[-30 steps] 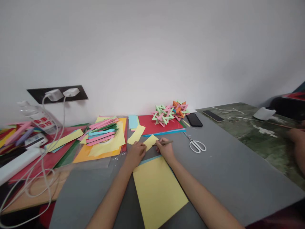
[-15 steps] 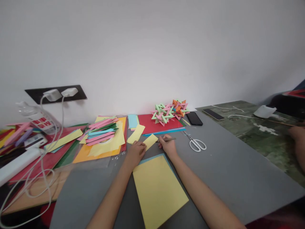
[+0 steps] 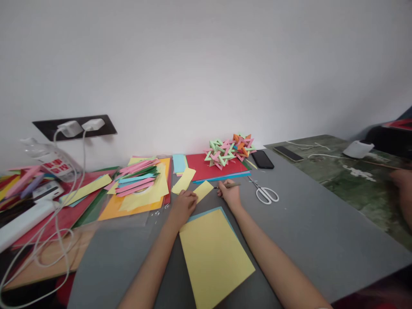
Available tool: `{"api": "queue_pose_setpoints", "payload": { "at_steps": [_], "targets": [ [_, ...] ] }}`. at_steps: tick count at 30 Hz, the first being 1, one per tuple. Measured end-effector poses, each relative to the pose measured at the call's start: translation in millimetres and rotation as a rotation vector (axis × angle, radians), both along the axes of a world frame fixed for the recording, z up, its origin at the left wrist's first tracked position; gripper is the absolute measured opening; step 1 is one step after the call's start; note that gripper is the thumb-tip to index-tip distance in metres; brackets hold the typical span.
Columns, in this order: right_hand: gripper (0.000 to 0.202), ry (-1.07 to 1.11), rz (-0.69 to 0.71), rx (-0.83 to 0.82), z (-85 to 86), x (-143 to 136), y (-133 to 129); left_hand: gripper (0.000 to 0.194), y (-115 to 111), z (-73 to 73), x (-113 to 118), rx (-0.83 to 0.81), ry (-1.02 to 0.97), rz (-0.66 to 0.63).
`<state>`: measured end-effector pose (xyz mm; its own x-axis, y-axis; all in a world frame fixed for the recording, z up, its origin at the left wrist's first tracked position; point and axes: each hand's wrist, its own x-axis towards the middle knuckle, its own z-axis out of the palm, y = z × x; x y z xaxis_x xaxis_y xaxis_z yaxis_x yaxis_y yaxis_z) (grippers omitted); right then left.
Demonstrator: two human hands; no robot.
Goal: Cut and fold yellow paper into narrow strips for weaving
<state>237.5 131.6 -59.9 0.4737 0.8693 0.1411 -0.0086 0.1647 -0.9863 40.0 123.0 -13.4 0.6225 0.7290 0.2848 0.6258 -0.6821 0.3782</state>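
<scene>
My left hand [image 3: 183,209] has its bent fingers pressed on the near end of a small yellow paper strip [image 3: 204,190], holding it against the grey table. In my right hand [image 3: 230,196] is a slim dark pen [image 3: 232,185], its tip close to the strip's right edge; whether it touches is too small to tell. Another yellow paper piece [image 3: 184,180] lies just beyond my left hand. Between my forearms rests a large yellow sheet [image 3: 215,257] over a blue sheet [image 3: 223,211]. White-handled scissors [image 3: 267,195] lie right of my right hand.
Folded paper star models [image 3: 222,153] stand on a red sheet [image 3: 198,166] by the wall. Left are coloured paper strips [image 3: 138,178], a plastic bottle [image 3: 53,161] and white cables [image 3: 58,223]. Right are a black phone [image 3: 262,159], another phone [image 3: 288,153] and another person's blurred hand [image 3: 402,184].
My right hand has shifted slightly to the right with the pen, away from the strip. My left hand and the papers stay where they were.
</scene>
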Motion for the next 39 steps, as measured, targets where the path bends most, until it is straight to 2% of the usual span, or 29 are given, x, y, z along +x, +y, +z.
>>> {"api": "queue_pose_setpoints", "payload": {
  "at_steps": [6,11,13,26,29,32,35,39],
  "targets": [
    [0.031,0.017,-0.025,0.006,0.9,6.5,-0.1,0.019,-0.7,0.3,0.0,-0.004,-0.010,0.000],
    [0.033,-0.069,0.196,0.015,3.0,-0.2,-2.3,0.018,-0.3,-0.1,-0.2,0.008,-0.012,-0.002],
    [0.033,-0.089,0.220,0.008,2.9,-1.7,-1.7,0.019,-0.3,0.2,-0.1,0.001,-0.016,0.000],
    [0.035,-0.072,-0.057,-0.004,-0.6,2.7,1.8,0.019,-0.5,-2.8,-1.8,-0.031,-0.046,0.005],
    [0.028,-0.220,-0.113,0.059,2.2,12.1,-1.4,0.027,-3.2,-1.9,-1.5,0.072,-0.039,0.100],
    [0.018,-0.538,-0.182,0.126,2.0,26.3,-4.4,0.049,-6.1,-0.8,-1.3,0.196,0.019,0.247],
    [0.022,-0.804,-0.258,0.015,-1.1,38.1,-5.8,0.049,-7.2,-1.1,-2.0,0.210,0.067,0.306],
    [0.027,-1.026,-0.332,-0.171,-2.9,45.1,-7.4,0.039,-5.9,-2.3,-3.1,0.177,0.068,0.278]
  ]
}}
